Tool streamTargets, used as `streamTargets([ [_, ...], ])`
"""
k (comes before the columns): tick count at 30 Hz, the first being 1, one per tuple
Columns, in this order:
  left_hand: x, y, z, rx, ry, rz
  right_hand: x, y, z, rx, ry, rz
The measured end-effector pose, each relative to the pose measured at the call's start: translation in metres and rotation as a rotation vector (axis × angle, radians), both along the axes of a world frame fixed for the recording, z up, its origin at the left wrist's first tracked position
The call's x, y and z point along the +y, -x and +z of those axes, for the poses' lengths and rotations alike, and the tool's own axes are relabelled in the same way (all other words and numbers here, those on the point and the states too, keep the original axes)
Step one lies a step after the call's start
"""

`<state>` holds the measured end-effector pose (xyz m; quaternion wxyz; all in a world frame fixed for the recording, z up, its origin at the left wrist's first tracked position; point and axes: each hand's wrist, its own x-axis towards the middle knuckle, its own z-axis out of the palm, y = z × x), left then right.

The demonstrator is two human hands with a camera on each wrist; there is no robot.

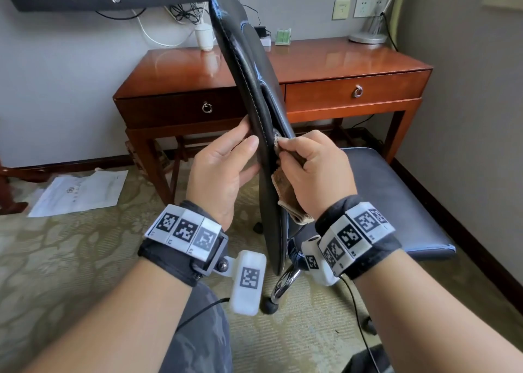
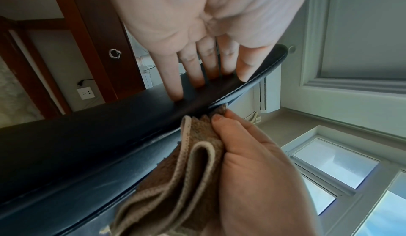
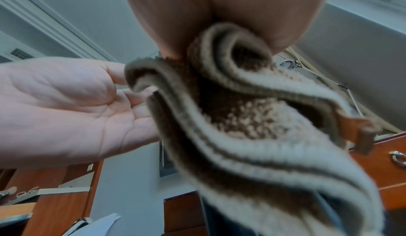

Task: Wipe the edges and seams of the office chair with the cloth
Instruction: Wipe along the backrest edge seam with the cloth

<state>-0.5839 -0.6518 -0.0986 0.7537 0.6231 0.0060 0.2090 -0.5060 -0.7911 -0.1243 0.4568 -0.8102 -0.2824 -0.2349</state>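
Leftmost, sheets of white paper (image 1: pixel 82 191) are lying on the patterned carpet beside a glossy reddish wooden desk (image 1: pixel 325 61), which is showing two drawers, each with one metal ring pull. Next, the left hand (image 1: pixel 223 171) is resting flat, fingers straight and together, against the smooth black leather of the office chair's backrest (image 1: pixel 249 89), steadying it; the four fingers (image 2: pixel 193 69) are lying spread on the leather in the left wrist view. That backrest is standing edge-on in the middle, a slim curved panel with one line of pale stitching running along its rim. Just right of it, the right hand (image 1: pixel 314 168) is pinching a folded brown terry cloth (image 1: pixel 285 185) between thumb and fingers, pressing its nubby tip to the stitched seam while the rest is hanging down in soft loops with a pale ribbed hem (image 3: pixel 252 149). Farther right, the chair's padded dark seat (image 1: pixel 396 191) is lying flat, and one silvery lamp base (image 1: pixel 368 37) is sitting on the desk's far corner.
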Motion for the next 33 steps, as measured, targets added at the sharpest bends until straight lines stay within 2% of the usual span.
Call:
streamTargets([
  [7,-0.001,0.004,-0.004,0.015,-0.047,-0.015,-0.001,0.006,-0.02,0.046,0.083,-0.032],
  [11,0.001,0.004,-0.002,0.046,-0.055,0.011,-0.009,0.005,-0.013,0.112,0.198,-0.024],
  [17,0.005,0.001,0.005,0.022,-0.048,-0.017,-0.013,0.004,0.02,0.025,-0.043,-0.031],
  [24,0.003,-0.001,0.013,0.04,-0.066,-0.049,0.003,0.003,0.016,0.025,-0.05,-0.027],
  [33,0.003,-0.001,0.004,0.025,-0.079,-0.058,0.004,0.004,0.012,0.059,0.039,-0.011],
])
